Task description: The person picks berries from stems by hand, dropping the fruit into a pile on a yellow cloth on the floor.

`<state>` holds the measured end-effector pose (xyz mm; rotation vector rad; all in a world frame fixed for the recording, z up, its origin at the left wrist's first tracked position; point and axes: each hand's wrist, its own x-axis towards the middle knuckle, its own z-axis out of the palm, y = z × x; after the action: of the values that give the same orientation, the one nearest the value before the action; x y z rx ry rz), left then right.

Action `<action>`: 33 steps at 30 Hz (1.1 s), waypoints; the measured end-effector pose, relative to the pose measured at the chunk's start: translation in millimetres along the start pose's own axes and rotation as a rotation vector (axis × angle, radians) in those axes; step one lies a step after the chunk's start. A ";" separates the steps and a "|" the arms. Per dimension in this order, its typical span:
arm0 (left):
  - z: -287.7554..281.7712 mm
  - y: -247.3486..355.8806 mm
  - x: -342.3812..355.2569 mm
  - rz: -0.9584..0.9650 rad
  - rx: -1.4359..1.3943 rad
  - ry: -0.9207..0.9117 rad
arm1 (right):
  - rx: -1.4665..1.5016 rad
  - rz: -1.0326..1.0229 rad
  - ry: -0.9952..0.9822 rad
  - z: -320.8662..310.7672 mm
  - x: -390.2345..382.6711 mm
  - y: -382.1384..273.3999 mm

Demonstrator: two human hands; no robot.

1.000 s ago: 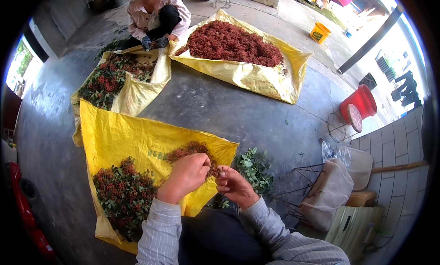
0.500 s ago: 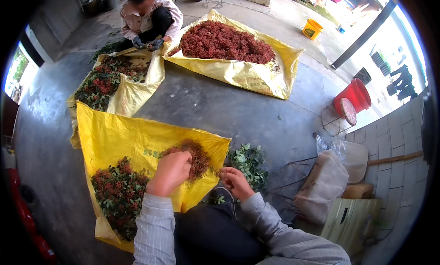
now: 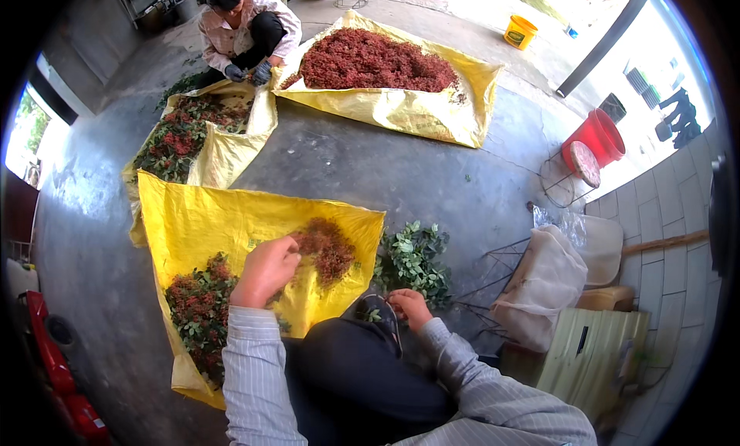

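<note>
A yellow woven sheet (image 3: pixel 208 207) lies before me. On its left is a heap of leafy sprigs with red berry clusters (image 3: pixel 202 311); toward its upper right sits a pile of picked red berry clusters (image 3: pixel 327 249). My left hand (image 3: pixel 266 271) hovers between the two, its fingers curled together; what they hold, if anything, is hidden. Beside my dark shoe (image 3: pixel 378 311), right of the sheet, my right hand (image 3: pixel 411 307) has its fingertips pinched, and whatever is in them is too small to make out. A pile of green leaves (image 3: pixel 416 261) lies just beyond it.
Across the floor a gloved person (image 3: pixel 250 30) crouches by a sack of leafy sprigs (image 3: pixel 181 141). A pale yellow sheet (image 3: pixel 385 114) bears a large red heap. To the right stand a red bucket (image 3: pixel 597 141), a round stool (image 3: pixel 584 162) and a yellow-green case (image 3: pixel 590 357).
My hands have moved apart: the left went left, off the picked clusters, and the right drew back from the sheet's right edge toward my shoe. The whole view has shifted slightly.
</note>
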<state>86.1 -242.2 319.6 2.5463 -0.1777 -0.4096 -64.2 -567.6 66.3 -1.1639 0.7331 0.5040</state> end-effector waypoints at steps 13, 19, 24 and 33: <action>-11.6 -5.1 -11.5 -0.113 -0.017 -0.072 | -0.003 -0.028 -0.008 14.5 11.2 10.4; -5.9 -8.4 -3.0 -0.046 0.007 -0.023 | 0.104 -0.032 0.059 -14.7 16.1 14.9; -2.6 -1.1 3.7 -0.003 -0.015 -0.041 | 0.170 -0.072 0.101 -33.6 17.9 -0.4; 0.6 2.6 8.8 -0.106 -0.029 -0.100 | 0.451 -0.353 -0.041 -24.9 -67.1 -149.4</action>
<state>94.1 -246.5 318.3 2.5155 -0.0730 -0.5764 -11.3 -639.4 205.9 -0.8300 0.5516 0.0574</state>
